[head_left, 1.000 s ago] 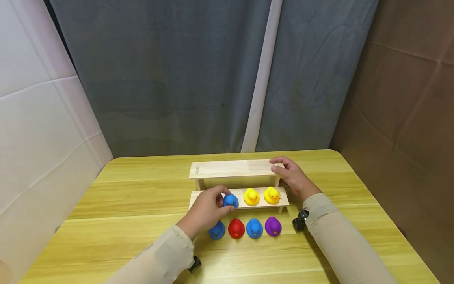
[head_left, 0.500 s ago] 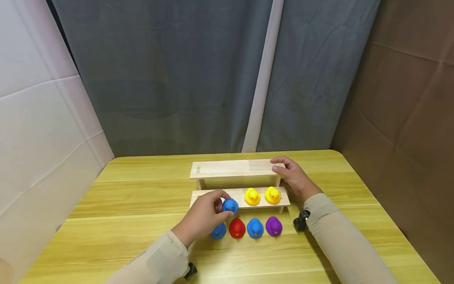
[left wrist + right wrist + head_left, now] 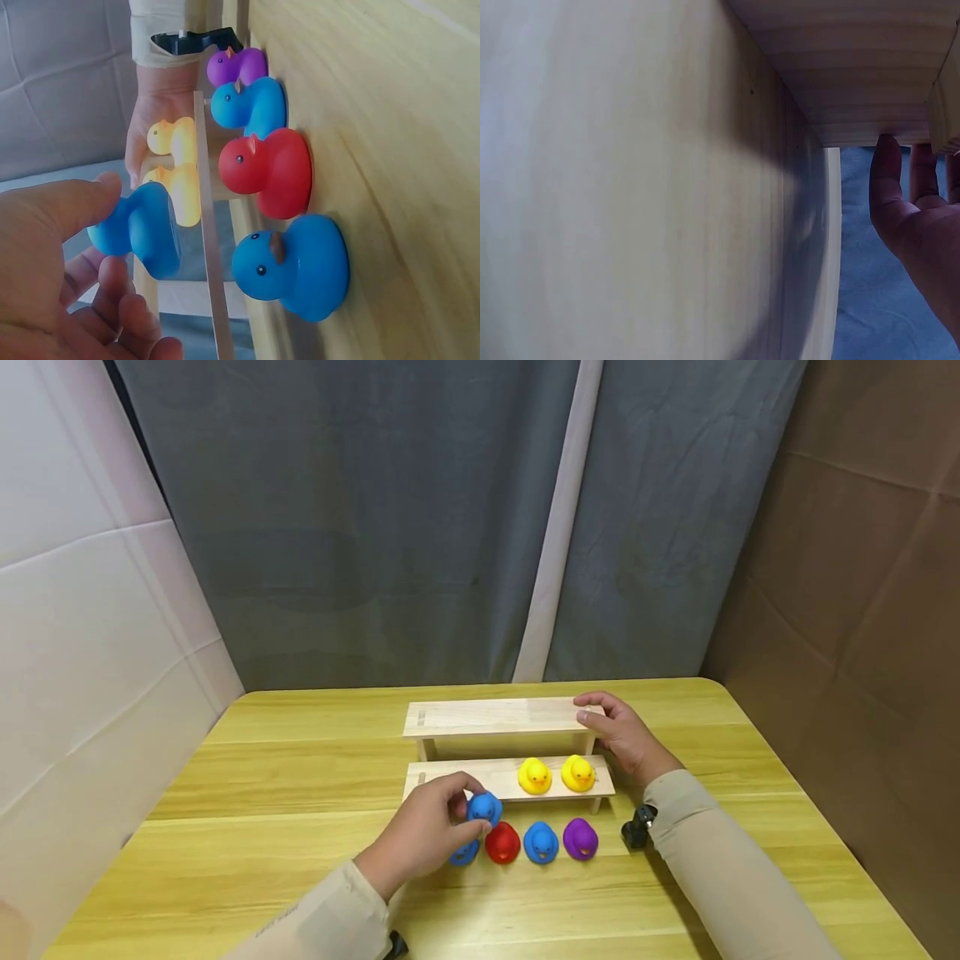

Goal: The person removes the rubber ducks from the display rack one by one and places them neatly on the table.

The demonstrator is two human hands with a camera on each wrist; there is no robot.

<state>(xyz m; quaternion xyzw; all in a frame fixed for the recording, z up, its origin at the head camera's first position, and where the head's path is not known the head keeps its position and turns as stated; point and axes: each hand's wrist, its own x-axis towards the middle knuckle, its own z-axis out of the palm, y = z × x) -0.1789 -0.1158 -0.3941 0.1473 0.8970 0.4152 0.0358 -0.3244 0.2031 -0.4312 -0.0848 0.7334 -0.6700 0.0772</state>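
My left hand [image 3: 416, 835] pinches a blue rubber duck [image 3: 483, 807] between thumb and fingers, in front of the lower shelf of a two-step wooden stand. In the left wrist view, the held duck [image 3: 150, 229] is tilted, off any surface. My right hand [image 3: 628, 739] grips the right end of the stand's upper shelf [image 3: 487, 717]; the right wrist view has its fingers [image 3: 887, 176] against the wood. Two yellow rubber ducks [image 3: 535, 776] sit on the right part of the lower shelf [image 3: 465, 771].
Before the stand, a row of rubber ducks stands on the table [image 3: 285, 827]: a blue duck [image 3: 300, 266] partly hidden by my left hand in the head view, a red duck [image 3: 502, 843], another blue duck [image 3: 541, 843] and a purple duck [image 3: 581, 839]. A grey curtain [image 3: 337, 527] hangs behind.
My left hand has lifted the blue duck off the lower shelf and drawn it towards me, over the front row. My right hand has kept its place on the upper shelf.
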